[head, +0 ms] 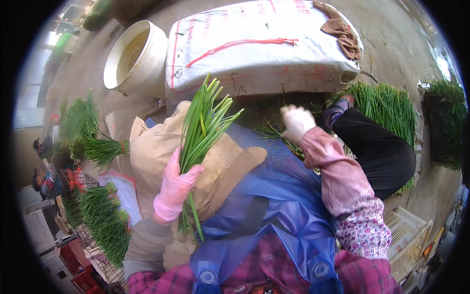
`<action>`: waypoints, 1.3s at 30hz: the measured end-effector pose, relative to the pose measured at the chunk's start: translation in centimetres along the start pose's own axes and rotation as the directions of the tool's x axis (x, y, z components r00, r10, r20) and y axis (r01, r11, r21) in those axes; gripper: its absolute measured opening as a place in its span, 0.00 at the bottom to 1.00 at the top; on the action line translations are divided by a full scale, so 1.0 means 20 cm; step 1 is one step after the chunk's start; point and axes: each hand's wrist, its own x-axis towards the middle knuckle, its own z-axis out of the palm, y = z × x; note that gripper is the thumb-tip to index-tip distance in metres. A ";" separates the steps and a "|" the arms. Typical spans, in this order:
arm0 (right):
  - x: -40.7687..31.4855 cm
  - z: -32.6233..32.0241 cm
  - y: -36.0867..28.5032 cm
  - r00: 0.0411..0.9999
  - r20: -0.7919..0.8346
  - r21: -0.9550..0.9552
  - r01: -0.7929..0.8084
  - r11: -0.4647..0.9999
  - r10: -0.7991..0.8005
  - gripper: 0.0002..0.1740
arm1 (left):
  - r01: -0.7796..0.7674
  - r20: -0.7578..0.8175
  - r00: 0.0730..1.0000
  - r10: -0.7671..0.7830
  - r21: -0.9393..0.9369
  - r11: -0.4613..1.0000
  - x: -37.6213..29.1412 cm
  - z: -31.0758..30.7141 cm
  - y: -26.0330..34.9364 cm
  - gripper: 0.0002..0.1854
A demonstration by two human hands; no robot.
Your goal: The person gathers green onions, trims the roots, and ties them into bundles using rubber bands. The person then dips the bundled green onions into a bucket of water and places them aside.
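My left hand (179, 183), in a pink glove, is closed round a bunch of long green leafy stalks (202, 128), with its pale cut ends fanned out at the top. The bunch is above a tan cloth (224, 165) laid over the blue apron (271, 191) on my lap. To the right, my right hand (296, 123), in a whitish glove, is blurred; whether its fingers hold anything cannot be told. Loose green trimmings (271, 132) lie just below and beside it. A bunch tied with a red band (104, 149) lies left of the tan cloth.
Ahead stands a large white wrapped bale (235, 47) with a red strip and a brown cloth on it. A white bucket of murky liquid (154, 58) stands beside it. Green stalks (389, 106) lie at right, near a plastic crate (407, 235). Tied bunches (102, 217) lie at left.
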 end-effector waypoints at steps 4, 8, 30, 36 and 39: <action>-0.13 0.10 -0.35 0.869 -0.063 0.972 0.166 0.169 -0.491 0.41 | -0.303 0.011 0.930 0.368 0.590 0.748 0.02 0.13 -0.07 0.42; -0.18 0.05 -0.46 0.917 0.066 0.929 -0.200 -0.311 -0.393 0.11 | -0.346 0.159 0.935 0.316 0.605 0.718 -0.02 0.18 -0.05 0.55; -0.24 -0.13 -0.26 0.500 -0.866 0.339 0.633 0.696 -0.033 0.15 | 0.308 -0.029 0.940 -0.339 -0.346 0.886 -0.07 0.03 0.03 0.04; -0.20 -0.11 -0.41 0.605 -0.795 0.425 0.591 0.686 -0.029 0.15 | 0.112 -0.082 0.987 -0.138 -0.265 0.958 -0.07 0.11 -0.01 0.12; -0.18 -0.10 -0.40 0.652 -0.757 0.510 0.628 0.588 -0.040 0.11 | 0.016 -0.121 0.992 -0.041 -0.196 0.980 -0.07 0.12 -0.02 0.14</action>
